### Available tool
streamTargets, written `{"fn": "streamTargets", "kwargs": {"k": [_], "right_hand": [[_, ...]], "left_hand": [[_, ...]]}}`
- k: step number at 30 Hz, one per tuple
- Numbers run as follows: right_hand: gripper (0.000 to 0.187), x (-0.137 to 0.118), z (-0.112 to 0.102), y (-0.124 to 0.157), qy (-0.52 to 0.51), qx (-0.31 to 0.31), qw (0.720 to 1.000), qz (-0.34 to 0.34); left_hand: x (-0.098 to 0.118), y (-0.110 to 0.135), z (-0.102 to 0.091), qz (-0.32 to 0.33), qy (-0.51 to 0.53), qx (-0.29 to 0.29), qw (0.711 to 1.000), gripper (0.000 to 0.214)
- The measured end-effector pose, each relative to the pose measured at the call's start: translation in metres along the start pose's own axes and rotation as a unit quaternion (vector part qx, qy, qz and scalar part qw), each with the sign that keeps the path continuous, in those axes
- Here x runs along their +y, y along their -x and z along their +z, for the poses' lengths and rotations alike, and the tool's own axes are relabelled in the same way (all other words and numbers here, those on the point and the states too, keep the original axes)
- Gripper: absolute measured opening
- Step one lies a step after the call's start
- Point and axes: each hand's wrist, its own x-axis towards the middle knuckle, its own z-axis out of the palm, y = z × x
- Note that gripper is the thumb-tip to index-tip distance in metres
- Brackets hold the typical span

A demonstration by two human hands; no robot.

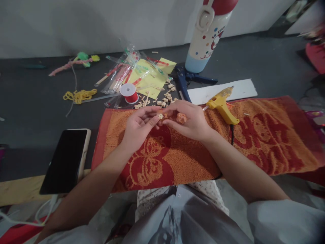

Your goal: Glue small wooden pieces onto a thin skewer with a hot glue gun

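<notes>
My left hand pinches a small pale wooden piece between thumb and fingertips. My right hand is curled, its fingers meeting the left hand's at that piece, with a small pinkish lump lying against its palm. Both hands hover over the far edge of an orange and red towel. Several small wooden bits lie scattered just beyond the towel.
A yellow glue gun rests on the towel right of my hands. Beyond stand a red thread spool, yellow paper, plastic-wrapped sticks, blue cutters, a white bottle and a white strip. A phone lies left.
</notes>
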Motion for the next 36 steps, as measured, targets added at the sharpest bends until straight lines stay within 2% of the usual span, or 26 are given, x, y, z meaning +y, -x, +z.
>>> {"fn": "streamTargets", "kwargs": {"k": [3,9,22,31,36], "right_hand": [[0.021,-0.0004,0.0019,0.0004,0.008,-0.001,0.999,-0.033],[0.013,-0.0005,0.0043,0.0007,0.013,0.014,0.998,-0.052],[0.007,-0.0027,0.0075,0.0028,0.033,0.036,0.996,-0.077],[0.012,-0.0051,0.0059,0.0018,0.005,0.036,0.999,-0.036],[0.014,-0.0031,0.006,0.0022,0.013,0.042,0.999,-0.026]], "left_hand": [[-0.0001,0.0004,-0.0003,-0.008,-0.019,-0.006,1.0,0.028],[-0.0014,0.0008,-0.0016,-0.035,-0.008,-0.045,0.998,0.034],[-0.0021,0.0015,-0.0002,-0.062,0.056,-0.052,0.995,0.033],[-0.0019,0.0008,-0.0013,-0.013,0.011,-0.014,1.0,0.038],[0.0021,0.0005,0.0003,0.0,-0.005,0.015,1.0,0.032]]}}
